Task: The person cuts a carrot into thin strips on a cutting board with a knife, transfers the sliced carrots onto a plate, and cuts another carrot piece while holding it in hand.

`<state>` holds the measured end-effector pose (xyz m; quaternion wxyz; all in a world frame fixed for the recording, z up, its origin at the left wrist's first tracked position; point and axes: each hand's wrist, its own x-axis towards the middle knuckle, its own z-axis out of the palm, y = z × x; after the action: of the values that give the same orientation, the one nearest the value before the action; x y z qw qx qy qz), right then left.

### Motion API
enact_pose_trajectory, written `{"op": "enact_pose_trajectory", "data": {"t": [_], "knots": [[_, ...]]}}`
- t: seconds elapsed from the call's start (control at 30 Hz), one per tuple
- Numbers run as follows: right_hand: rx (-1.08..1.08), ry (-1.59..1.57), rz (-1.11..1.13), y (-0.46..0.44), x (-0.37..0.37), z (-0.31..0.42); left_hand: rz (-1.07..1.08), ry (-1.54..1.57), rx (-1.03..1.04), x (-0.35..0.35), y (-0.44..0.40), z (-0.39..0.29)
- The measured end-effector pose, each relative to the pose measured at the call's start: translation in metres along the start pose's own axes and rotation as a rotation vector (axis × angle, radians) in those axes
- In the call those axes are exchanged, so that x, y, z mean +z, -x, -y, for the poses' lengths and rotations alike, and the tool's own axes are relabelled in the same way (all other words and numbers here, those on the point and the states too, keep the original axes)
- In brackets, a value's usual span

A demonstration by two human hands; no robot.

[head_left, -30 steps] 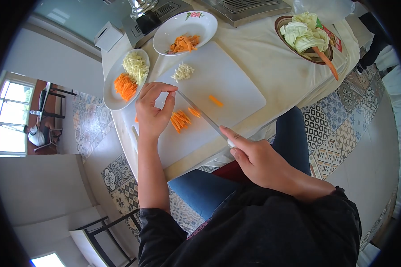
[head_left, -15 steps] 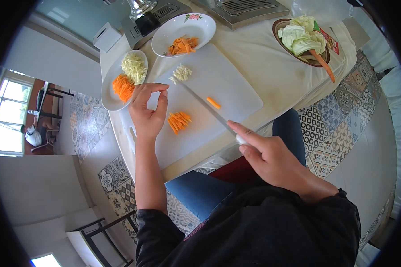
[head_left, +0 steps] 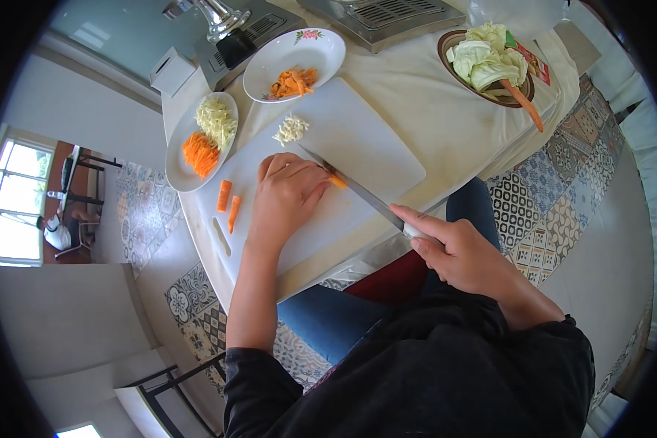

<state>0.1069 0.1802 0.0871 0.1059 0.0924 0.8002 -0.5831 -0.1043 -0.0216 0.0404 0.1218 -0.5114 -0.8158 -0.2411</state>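
Note:
My right hand [head_left: 452, 244] is closed on the white handle of a knife [head_left: 365, 194], its index finger along the blade's spine. The blade lies across the white cutting board [head_left: 372, 131], touching or close beside a small carrot piece [head_left: 336, 180]. My left hand [head_left: 288, 191] rests on the board with fingers bent together, the fingertips at that carrot piece. It covers the spot where carrot sticks lay. Two carrot chunks [head_left: 224, 196] lie left of my left hand. A small heap of chopped white pieces [head_left: 292, 129] sits above it on the board.
An oval plate [head_left: 182, 177] holds shredded carrot and pale shreds. Behind the board stands a flowered bowl [head_left: 328, 55] with carrot peelings. A brown-rimmed bowl [head_left: 445, 55] with cabbage and a carrot is at the right. Metal stoves [head_left: 387, 18] line the back. A person [head_left: 57, 232] sits far left.
My left hand has moved right and down from its raised pinch onto the board, at the carrot piece. The knife and my right hand have shifted slightly right. The two carrot chunks now show.

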Motion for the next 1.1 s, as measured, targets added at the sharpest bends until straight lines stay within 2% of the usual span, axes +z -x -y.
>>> {"op": "enact_pose_trajectory", "data": {"t": [0.33, 0.53, 0.8, 1.1], "knots": [[-0.098, 0.097, 0.007, -0.008, 0.008, -0.001, 0.002, 0.087, -0.036, -0.020, 0.003, 0.016], [-0.193, 0.252, -0.028, -0.010, 0.008, 0.000, -0.185, 0.055, -0.160, -0.027, -0.006, 0.006], [-0.296, 0.343, -0.067, -0.016, 0.027, -0.013, -0.104, 0.056, -0.098, -0.016, 0.001, 0.027], [-0.296, 0.310, -0.074, -0.019, 0.032, -0.016, -0.062, 0.070, -0.074, -0.018, 0.002, 0.028]]}}
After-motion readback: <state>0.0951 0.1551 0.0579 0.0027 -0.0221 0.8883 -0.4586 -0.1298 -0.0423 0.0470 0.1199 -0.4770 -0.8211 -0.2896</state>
